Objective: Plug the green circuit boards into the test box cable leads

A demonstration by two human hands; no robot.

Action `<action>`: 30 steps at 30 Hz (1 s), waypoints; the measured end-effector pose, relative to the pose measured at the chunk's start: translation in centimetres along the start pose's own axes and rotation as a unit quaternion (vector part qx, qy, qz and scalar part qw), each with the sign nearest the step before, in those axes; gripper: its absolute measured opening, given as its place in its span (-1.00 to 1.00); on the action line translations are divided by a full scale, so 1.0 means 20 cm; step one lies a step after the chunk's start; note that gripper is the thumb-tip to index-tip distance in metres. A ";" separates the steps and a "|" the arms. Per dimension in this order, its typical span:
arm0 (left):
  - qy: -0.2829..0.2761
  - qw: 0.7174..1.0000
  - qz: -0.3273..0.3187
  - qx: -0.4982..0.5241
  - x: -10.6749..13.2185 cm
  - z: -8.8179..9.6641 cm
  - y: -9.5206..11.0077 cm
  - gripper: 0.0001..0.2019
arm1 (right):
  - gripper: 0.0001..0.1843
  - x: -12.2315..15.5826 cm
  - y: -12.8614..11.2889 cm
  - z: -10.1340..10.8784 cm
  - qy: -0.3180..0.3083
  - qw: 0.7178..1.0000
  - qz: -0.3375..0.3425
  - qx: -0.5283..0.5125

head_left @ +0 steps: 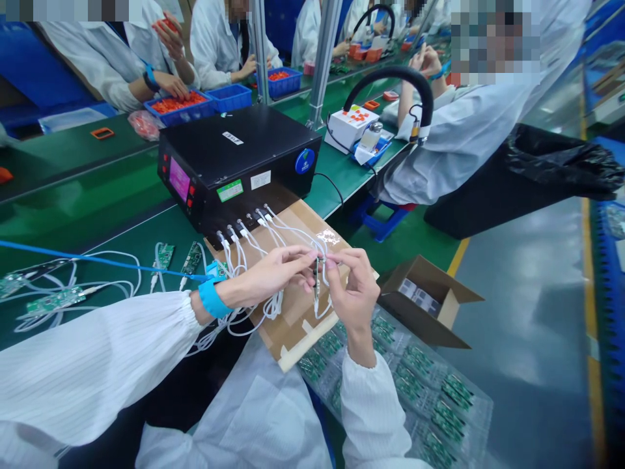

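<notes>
A small green circuit board (317,281) stands edge-on between my two hands, over the cardboard-covered stand. The thumb and fingers of my left hand (283,270), with a blue wrist strap (215,298), are closed on its left side. My right hand (355,286) pinches near its upper end; whether those fingertips also press the cable is hidden. A white cable (321,315) loops up to the board's lower end. Behind my hands is a black test box (239,150) with a pink screen; several white cables run from its front sockets.
Cabled circuit boards (56,299) lie on the green bench at left, crossed by a blue cord (97,259). Clear trays (481,417) of boards sit below right, beside an open carton (390,286). Co-workers in white coats sit along the line; a black bin (469,208) stands right.
</notes>
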State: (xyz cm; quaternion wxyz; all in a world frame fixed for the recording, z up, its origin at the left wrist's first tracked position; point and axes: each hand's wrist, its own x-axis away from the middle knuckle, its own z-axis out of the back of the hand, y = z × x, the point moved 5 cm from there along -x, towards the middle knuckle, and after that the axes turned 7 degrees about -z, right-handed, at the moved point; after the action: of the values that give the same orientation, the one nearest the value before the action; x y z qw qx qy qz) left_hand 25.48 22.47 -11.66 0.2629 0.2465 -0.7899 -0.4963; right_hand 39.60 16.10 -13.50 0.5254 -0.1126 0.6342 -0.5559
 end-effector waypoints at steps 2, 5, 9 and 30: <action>0.002 1.000 -0.002 -0.004 0.00 0.00 0.00 -0.67 | -0.87 0.00 0.00 0.00 -0.003 1.000 0.007 -0.003; 0.007 1.000 0.000 -0.011 0.01 0.00 0.00 -0.68 | -0.87 0.00 -0.01 0.00 -0.011 1.000 0.013 -0.012; 0.011 1.000 0.003 -0.001 0.01 0.01 0.00 -0.69 | -0.88 0.00 0.00 0.00 -0.018 1.000 0.006 -0.010; -0.005 0.999 0.018 -0.041 0.00 0.03 -0.05 -0.60 | -0.90 0.00 -0.01 -0.02 -0.036 0.999 -0.010 -0.028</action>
State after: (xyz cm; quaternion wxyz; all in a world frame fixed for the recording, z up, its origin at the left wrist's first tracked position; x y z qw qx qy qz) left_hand 25.18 22.40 -12.70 0.2781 0.2186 -0.7746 -0.5243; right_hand 39.24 16.17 -13.46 0.5395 -0.1536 0.6291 -0.5381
